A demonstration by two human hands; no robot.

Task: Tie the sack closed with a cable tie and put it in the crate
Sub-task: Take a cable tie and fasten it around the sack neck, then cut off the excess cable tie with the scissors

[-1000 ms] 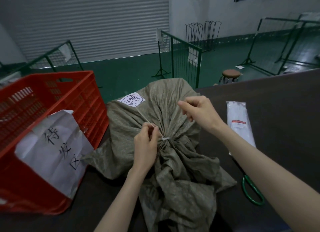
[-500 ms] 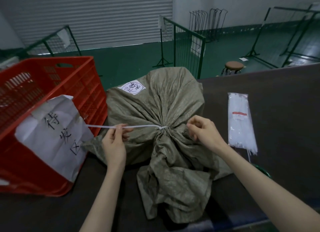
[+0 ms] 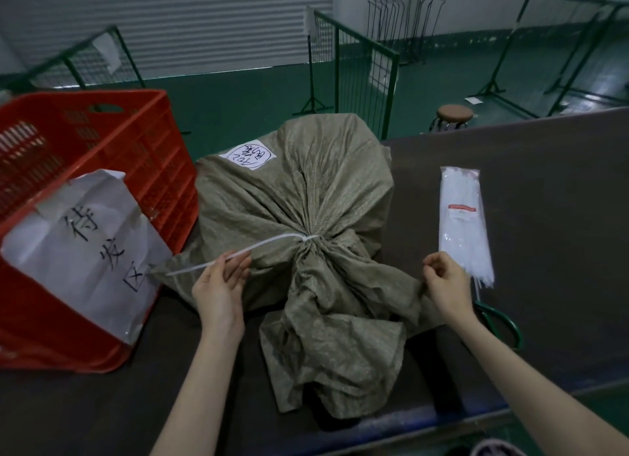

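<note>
An olive woven sack (image 3: 292, 196) lies on the dark table with its neck gathered toward me. A white cable tie (image 3: 269, 246) is cinched around that neck, and its long tail runs out to the left. My left hand (image 3: 219, 285) pinches the tail partway along. My right hand (image 3: 446, 283) is off to the right of the neck, fingers loosely curled, touching the edge of the sack's loose mouth; whether it grips the cloth is unclear. The red plastic crate (image 3: 112, 156) stands left of the sack, with a white paper sign taped to its front.
A clear pack of white cable ties (image 3: 463, 217) lies on the table to the right of the sack. Green-handled scissors (image 3: 503, 322) lie partly under my right forearm. Beyond the table's far edge are green wire fences and a round stool (image 3: 454, 115).
My left hand has pulled the tie's tail out leftward and the loop is now tight. My right hand has moved from the neck out to the right and lower.
</note>
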